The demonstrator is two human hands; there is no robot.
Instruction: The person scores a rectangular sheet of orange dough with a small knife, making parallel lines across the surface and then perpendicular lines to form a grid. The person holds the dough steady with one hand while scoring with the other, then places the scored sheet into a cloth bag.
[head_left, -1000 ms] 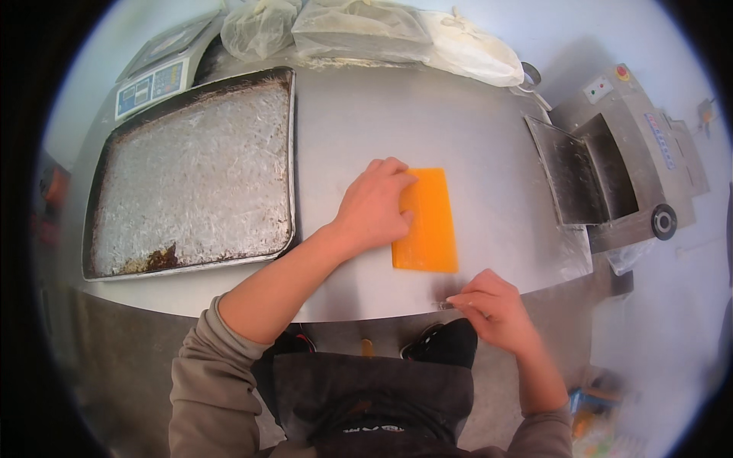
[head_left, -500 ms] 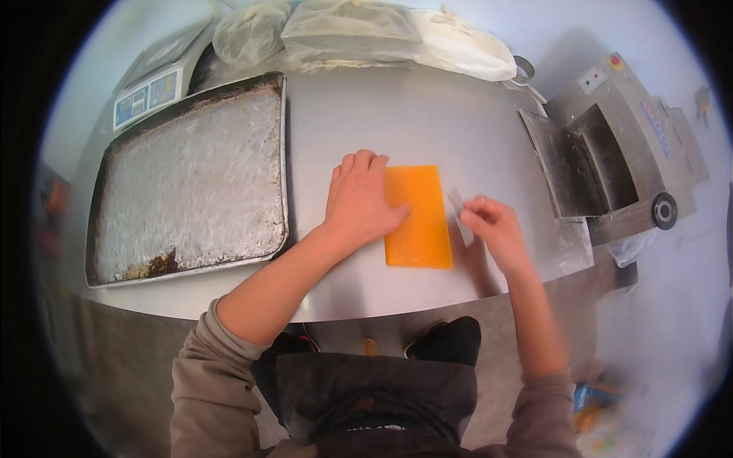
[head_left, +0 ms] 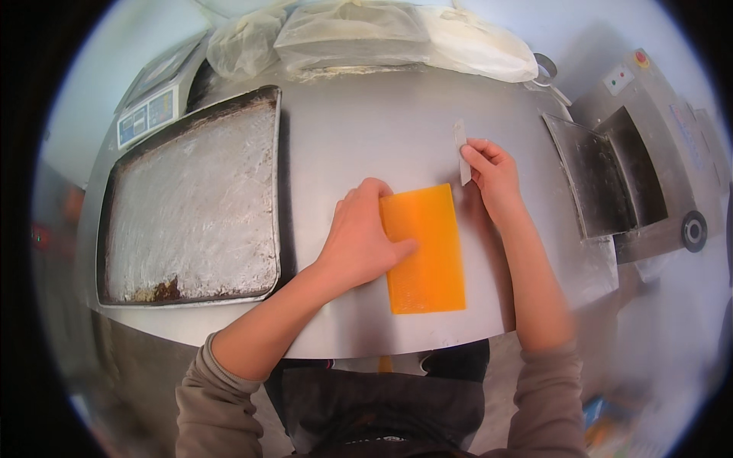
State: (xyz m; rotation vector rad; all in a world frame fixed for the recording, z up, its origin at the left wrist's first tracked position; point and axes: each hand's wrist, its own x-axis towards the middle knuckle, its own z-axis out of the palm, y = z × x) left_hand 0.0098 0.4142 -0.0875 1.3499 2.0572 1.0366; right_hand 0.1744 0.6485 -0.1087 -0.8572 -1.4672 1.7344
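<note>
A flat, orange-yellow rectangular slab (head_left: 427, 263) lies on the steel table, its material unclear. At its left edge is my left hand (head_left: 359, 233), thumb pressed on top and fingers bent along the upper left corner, holding it. My right hand (head_left: 495, 172) pinches a thin, flat, greyish scraper-like blade (head_left: 463, 156) between thumb and fingers. That blade is raised above the table, just beyond the slab's upper right corner and apart from it.
A worn metal baking tray (head_left: 195, 206) sits on the steel table (head_left: 359, 130) at left, in front of a scale (head_left: 149, 114). Plastic-covered bundles (head_left: 351, 34) line the back. On the right stands a steel machine (head_left: 641, 153) with an open chute; the table's curved front edge is near me.
My right hand has lifted the blade from beside the slab's right edge to beyond its upper right corner. The view has shifted slightly; my left hand stays at the slab.
</note>
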